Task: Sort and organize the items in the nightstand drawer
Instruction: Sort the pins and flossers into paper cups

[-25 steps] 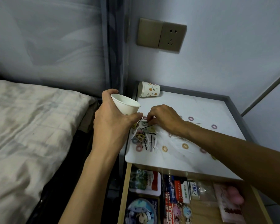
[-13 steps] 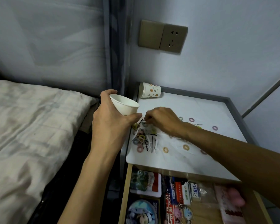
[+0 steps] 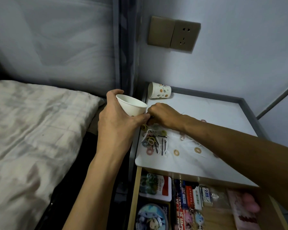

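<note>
Hair ties (image 3: pixel 150 140) sit heaped just beside the cup (image 3: pixel 131 106) gripped tilted in the left hand (image 3: pixel 116 125), the right hand (image 3: pixel 164 114) pinching a small dark piece (image 3: pixel 151 117) by the cup's base: collecting is under way, and next probably comes a lift over its rim.

The left grip (image 3: pixel 116 127) holds a white paper cup (image 3: pixel 131 107), tilted, at the left edge of the bench (image 3: pixel 206 113). The right grip (image 3: pixel 165 115), fingers curled, pinches a small dark thing (image 3: pixel 151 117) (too small to name) just beside the cup. Below it lies a pile of hair ties (image 3: pixel 149 141).
</note>
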